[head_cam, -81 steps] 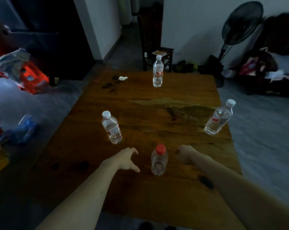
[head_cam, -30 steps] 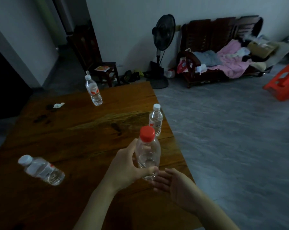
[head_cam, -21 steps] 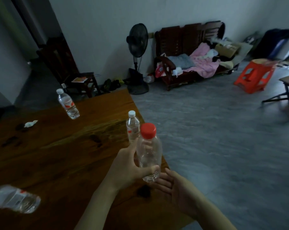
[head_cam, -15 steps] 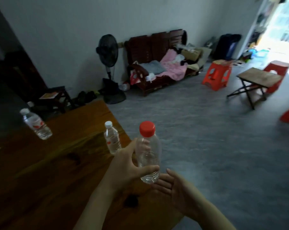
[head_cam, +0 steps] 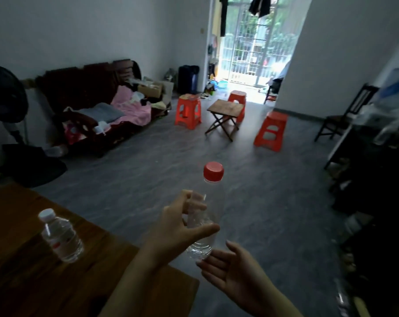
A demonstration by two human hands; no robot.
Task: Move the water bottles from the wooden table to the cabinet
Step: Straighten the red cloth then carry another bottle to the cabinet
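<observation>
My left hand grips a clear red-capped water bottle upright in the air, past the corner of the wooden table. Thumb and fingers wrap its middle. My right hand lies palm up just under and to the right of the bottle's base, fingers straight, holding nothing. A white-capped water bottle with a red label stands on the table at the lower left. A dark piece of furniture fills the right edge; it is too dark to tell if it is the cabinet.
Grey floor stretches ahead. Three orange stools and a small folding table stand in mid-room. A cluttered wooden sofa and a standing fan line the left wall. A dark chair stands at the right, a bright doorway beyond.
The view has swung right, away from the table, toward the room and doorway. My left hand lifted the red-capped bottle off the table; my right hand came under it. Other bottles left view.
</observation>
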